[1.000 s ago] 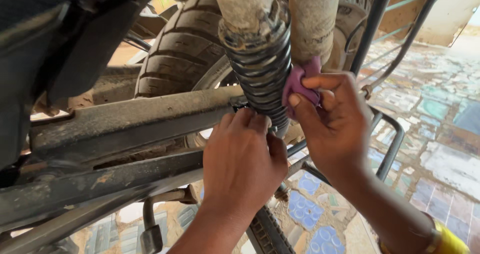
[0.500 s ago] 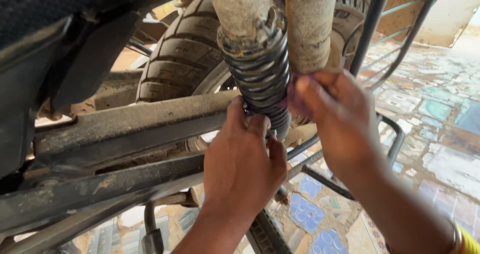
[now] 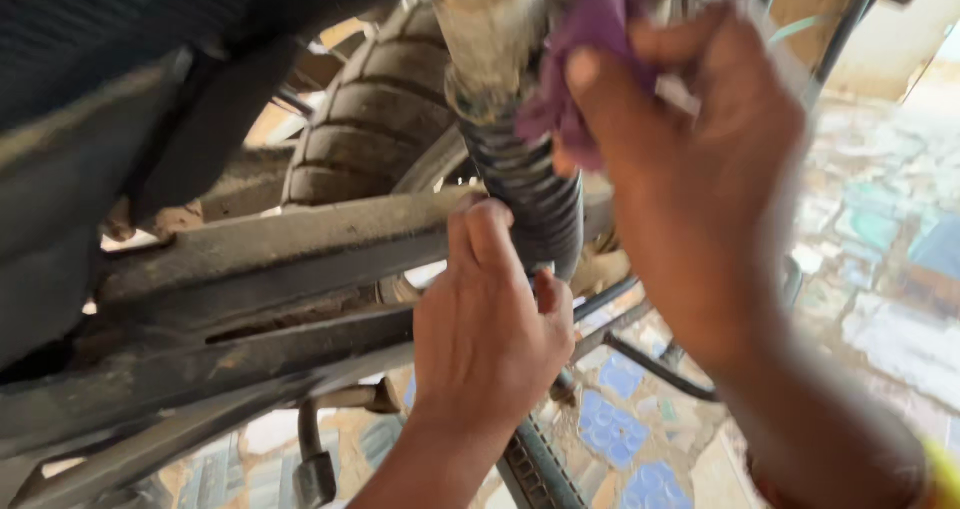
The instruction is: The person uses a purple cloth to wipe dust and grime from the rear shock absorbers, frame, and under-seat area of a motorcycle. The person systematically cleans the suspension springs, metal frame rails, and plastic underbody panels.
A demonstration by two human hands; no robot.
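A dusty shock absorber (image 3: 515,119) stands near the top middle of the view, its pale upper tube running down into a dark coil spring (image 3: 530,194), with the knobbly rear tyre (image 3: 375,119) just behind it. The right hand (image 3: 700,179) is raised beside the upper tube, blurred, palm turned toward the shock, its thumb and fingers pinched on a bunched purple cloth (image 3: 585,59) that it presses against the tube just above the first coils. Its forearm slants down to the lower right corner, where a yellow band (image 3: 940,474) shows at the wrist. The left hand (image 3: 490,319) comes up from the bottom middle, back toward the camera, fingers curled and closed around the lower end of the spring where it meets the swing arm (image 3: 280,259), a grimy bar running leftward. Below lie black frame tubes (image 3: 640,354) and a patterned tile floor (image 3: 610,429) in blues and whites. A dark side panel (image 3: 90,139) fills the upper left.
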